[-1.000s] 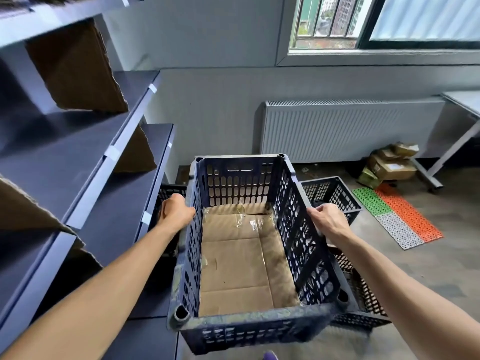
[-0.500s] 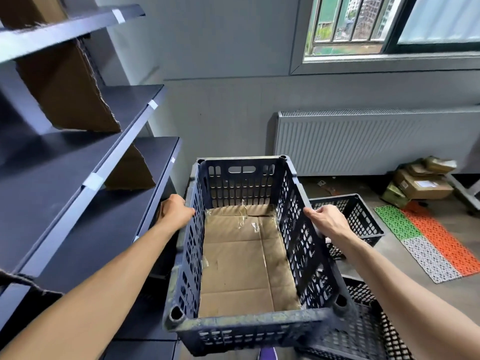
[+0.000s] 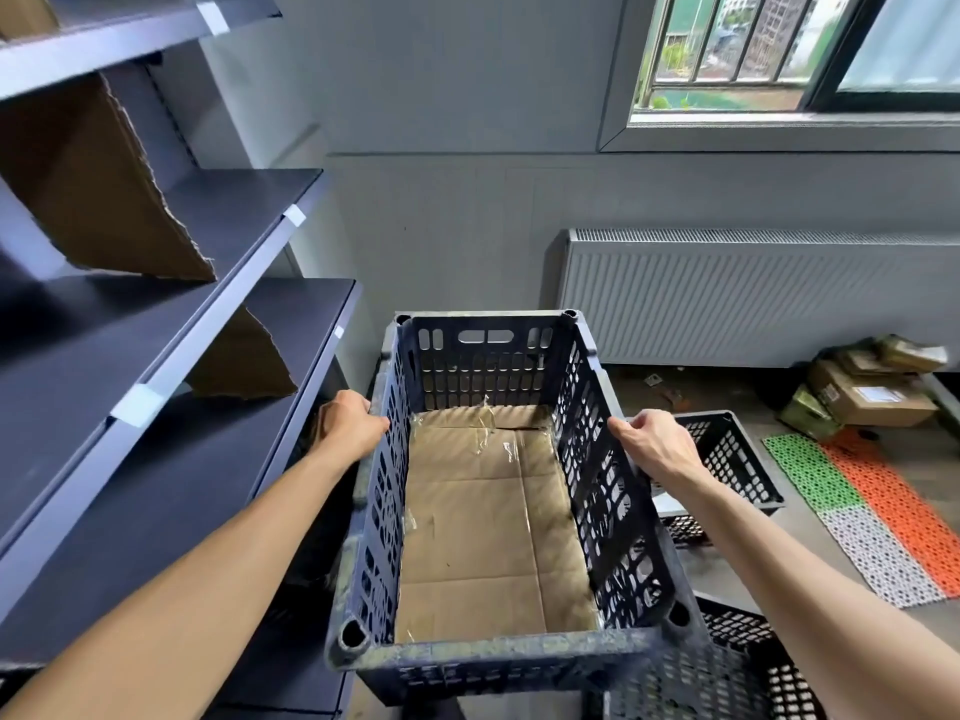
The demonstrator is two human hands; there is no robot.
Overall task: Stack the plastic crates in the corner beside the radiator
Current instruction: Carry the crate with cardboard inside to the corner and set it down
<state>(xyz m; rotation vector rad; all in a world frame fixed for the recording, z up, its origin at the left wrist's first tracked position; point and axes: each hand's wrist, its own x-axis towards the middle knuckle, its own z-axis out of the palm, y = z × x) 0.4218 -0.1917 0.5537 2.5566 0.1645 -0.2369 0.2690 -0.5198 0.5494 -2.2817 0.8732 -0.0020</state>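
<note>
I hold a dark blue plastic crate (image 3: 483, 356) lined with taped cardboard, in the middle of the view, off the floor. My left hand (image 3: 349, 427) grips its left rim and my right hand (image 3: 655, 443) grips its right rim. The white radiator (image 3: 753, 298) hangs on the wall beyond, to the right. A second black crate (image 3: 727, 459) stands on the floor just right of the held one. A third crate (image 3: 753, 662) lies at the lower right, partly hidden by the held crate and my right arm.
Dark metal shelves (image 3: 171, 314) with torn cardboard pieces (image 3: 104, 194) fill the left side, close to my left arm. Small cardboard boxes (image 3: 872, 392) sit below the radiator at the right. Green, orange and white perforated mats (image 3: 872, 506) lie on the floor. A window (image 3: 779, 49) is above.
The view has shifted left and closer to the corner; the radiator and the floor crates have slid to the right. Both hands keep the same grip on the crate.
</note>
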